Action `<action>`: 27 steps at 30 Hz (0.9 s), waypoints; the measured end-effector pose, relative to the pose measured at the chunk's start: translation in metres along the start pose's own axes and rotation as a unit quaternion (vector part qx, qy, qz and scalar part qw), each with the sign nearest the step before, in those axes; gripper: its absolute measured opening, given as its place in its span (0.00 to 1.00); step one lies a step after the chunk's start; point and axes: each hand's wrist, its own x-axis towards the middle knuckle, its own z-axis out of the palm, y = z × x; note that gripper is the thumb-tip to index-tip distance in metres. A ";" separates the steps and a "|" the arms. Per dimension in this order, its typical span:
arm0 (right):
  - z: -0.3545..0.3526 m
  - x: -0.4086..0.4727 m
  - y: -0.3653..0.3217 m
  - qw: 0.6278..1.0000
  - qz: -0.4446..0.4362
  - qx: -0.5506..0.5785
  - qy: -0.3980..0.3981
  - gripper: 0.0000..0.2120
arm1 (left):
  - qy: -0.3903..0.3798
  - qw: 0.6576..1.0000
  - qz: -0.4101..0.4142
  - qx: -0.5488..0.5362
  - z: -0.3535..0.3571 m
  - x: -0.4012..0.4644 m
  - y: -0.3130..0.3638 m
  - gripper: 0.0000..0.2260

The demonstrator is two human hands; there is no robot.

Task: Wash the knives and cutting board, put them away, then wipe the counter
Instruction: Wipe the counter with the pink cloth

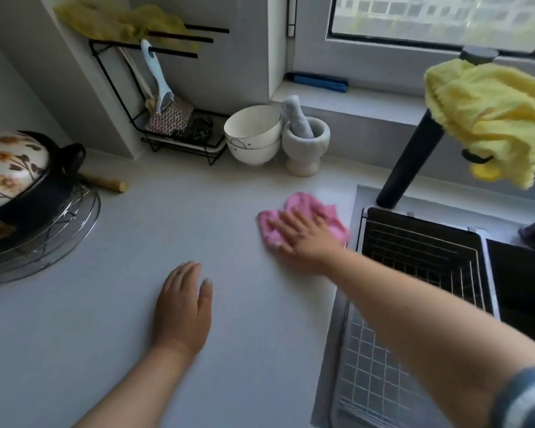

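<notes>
The right hand [303,239] presses flat, fingers straight, on a crumpled, soft pink cloth [306,217] lying on the smooth pale counter [121,304], just left of the dark sink [414,257] with its wire grid. The left hand [183,307] rests flat and released on the counter, further left of the sink.

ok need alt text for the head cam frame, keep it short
A person's right hand presses a pink cloth flat on a pale counter beside a sink, while the left hand rests open on the counter. Along the back stand stacked white bowls, a mortar and pestle and a wire rack; a yellow cloth hangs on the tap.
</notes>
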 end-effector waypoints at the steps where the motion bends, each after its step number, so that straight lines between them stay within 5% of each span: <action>1: -0.004 0.010 0.023 1.000 0.028 -0.002 0.005 0.28 | -0.005 1.000 0.005 0.023 0.003 0.000 -0.002 0.29; 6: -0.028 0.036 0.102 0.987 0.156 0.020 0.031 0.37 | -0.003 0.999 0.019 0.034 0.003 0.001 -0.005 0.37; 12: -0.021 0.061 0.062 0.958 0.259 0.086 0.085 0.34 | -0.007 0.999 0.027 0.018 0.000 0.000 -0.004 0.35; 15: -0.012 0.069 0.010 0.969 0.217 0.072 0.092 0.32 | 0.012 0.999 0.024 -0.042 -0.003 -0.001 -0.006 0.34; 21: 0.000 0.056 -0.106 0.996 -0.005 0.075 0.043 0.31 | 0.044 0.966 -0.052 -0.249 -0.010 0.001 -0.011 0.30; 27: 0.042 -0.056 -0.155 0.991 0.018 0.093 0.097 0.32 | 0.024 0.866 -0.161 -0.474 -0.024 0.012 -0.018 0.24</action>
